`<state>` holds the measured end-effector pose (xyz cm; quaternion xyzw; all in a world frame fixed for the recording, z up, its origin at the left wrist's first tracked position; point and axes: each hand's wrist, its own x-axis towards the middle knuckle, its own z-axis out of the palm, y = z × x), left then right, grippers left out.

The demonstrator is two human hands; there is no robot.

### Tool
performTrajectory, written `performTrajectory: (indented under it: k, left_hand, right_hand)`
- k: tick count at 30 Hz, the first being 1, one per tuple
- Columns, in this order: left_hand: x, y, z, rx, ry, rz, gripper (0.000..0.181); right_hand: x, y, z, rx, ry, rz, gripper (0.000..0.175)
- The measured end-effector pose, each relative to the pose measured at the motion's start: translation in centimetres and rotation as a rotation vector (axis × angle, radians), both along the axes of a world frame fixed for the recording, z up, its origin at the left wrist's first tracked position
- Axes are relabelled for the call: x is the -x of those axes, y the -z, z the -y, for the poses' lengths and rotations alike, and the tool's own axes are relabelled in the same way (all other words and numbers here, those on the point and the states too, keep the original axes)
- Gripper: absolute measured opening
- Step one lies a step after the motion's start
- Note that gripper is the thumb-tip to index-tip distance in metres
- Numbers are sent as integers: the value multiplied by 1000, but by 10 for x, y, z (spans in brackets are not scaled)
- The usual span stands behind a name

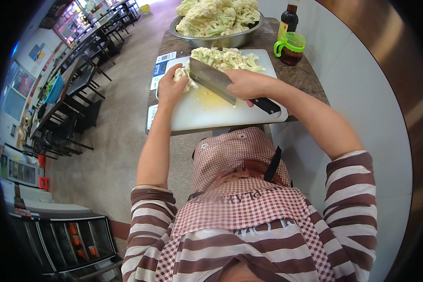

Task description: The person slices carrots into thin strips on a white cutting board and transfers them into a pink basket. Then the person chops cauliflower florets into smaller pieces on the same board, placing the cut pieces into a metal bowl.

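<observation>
My left hand [172, 84] grips a piece of cauliflower [184, 77] at the left side of a white cutting board [197, 114]. In my right hand [248, 84] is a cleaver [211, 78] with a broad steel blade and a black handle. The blade slants across the board, its far end right beside the held piece; whether it touches the piece I cannot tell. Cut cauliflower florets [229, 58] lie along the board's far side. Yellowish wet marks and small crumbs show on the board below the blade.
Behind the board, a steel bowl [215, 41] is heaped with cauliflower. A green-lidded glass jar [292, 53] and a dark sauce bottle [289, 19] stand on the wooden table [305, 79] at right, near a white wall [356, 105]. Printed cards [161, 68] lie at left; chairs [83, 79] stand beyond.
</observation>
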<state>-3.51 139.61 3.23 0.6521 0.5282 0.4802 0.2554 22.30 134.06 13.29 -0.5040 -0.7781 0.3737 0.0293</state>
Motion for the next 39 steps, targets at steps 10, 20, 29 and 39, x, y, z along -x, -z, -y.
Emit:
performTrajectory:
  k: [10,20,29,39]
  left_hand:
    - [-1,-17,-2,50,68,98,67]
    - [-19,-45,-39,338,221,-158,40]
    - [-10,-32,-43,330,201,22,35]
    - [-2,-14,-60,310,181,46,38]
  right_hand:
    - [-35,9,26,-23,191,-292,31]
    - [-47,5,37,-17,258,-243,29]
    - [-41,-4,42,-31,255,-166,28]
    - [-40,9,38,-240,143,-101,29]
